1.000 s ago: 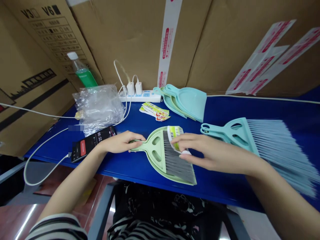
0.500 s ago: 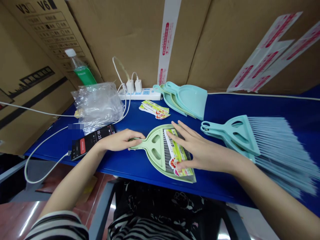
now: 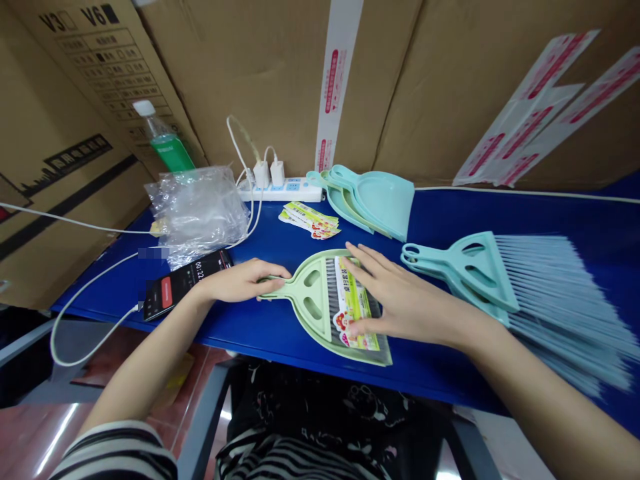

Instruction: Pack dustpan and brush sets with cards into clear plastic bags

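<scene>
On the blue table lies a pale green dustpan with a matching small brush nested in it. My left hand is closed round their handles. A yellow-and-white printed card with red mushroom pictures rests across the brush's grey bristles. Over it, my right hand has its fingers spread, the thumb near the card's lower part and the fingertips near its top. Whether the fingers press on the card is hard to tell. To the right are blue brushes, stacked with bristles pointing right.
Blue and green dustpans are stacked at the back beside several loose cards. A white power strip with chargers stands against the cardboard. Clear plastic bags, a phone, a green-labelled bottle and white cables are at left.
The printed card has shifted slightly left and turned a little more upright on the bristles, along with small movement of my right fingers. My left hand stays on the handles.
</scene>
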{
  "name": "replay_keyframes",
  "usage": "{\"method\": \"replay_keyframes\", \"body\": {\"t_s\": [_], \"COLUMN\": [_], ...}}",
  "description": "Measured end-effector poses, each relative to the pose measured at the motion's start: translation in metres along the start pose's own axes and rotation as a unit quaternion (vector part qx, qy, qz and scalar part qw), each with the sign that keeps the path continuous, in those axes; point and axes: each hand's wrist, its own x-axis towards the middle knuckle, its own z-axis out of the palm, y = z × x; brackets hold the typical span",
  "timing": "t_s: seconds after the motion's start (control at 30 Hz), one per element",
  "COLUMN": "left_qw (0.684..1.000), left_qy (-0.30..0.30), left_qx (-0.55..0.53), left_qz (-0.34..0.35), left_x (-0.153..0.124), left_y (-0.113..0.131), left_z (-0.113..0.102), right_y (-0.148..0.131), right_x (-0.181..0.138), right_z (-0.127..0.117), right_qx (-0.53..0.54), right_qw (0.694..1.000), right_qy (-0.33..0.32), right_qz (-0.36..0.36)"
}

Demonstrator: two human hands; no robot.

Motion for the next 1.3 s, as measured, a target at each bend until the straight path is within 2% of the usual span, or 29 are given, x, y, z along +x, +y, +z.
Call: {"method": "replay_keyframes", "body": {"t_s": [0.13,0.8,1.03,1.3], "left_qw": [1.0,1.0,1.0,1.0], "left_qy": [-0.006,-0.004,-0.009,-0.013], "left_qx": [-0.001,0.012,0.012,-0.014], "left_qz": [-0.002,0.005,-0.006,-0.011], "left_x": [0.0,0.001,0.0,0.0], "left_y": [0.0,0.0,-0.001,-0.003], "left_z": [0.0,-0.001,-0.001,0.0], "right_y": [0.002,0.003,0.008,0.011], "right_x": [0.003,0.005,0.008,0.022], "right_z": [-0.004,-0.002,-0.003,0.008], "right_qx": [-0.024,-0.051,-0.057,-0.017], "right_qw": [0.999,0.998,0.992,0.984], "right_qy": [0.008,0.026,0.105,0.163], "right_qz": [0.02,0.015,0.043,0.073]}}
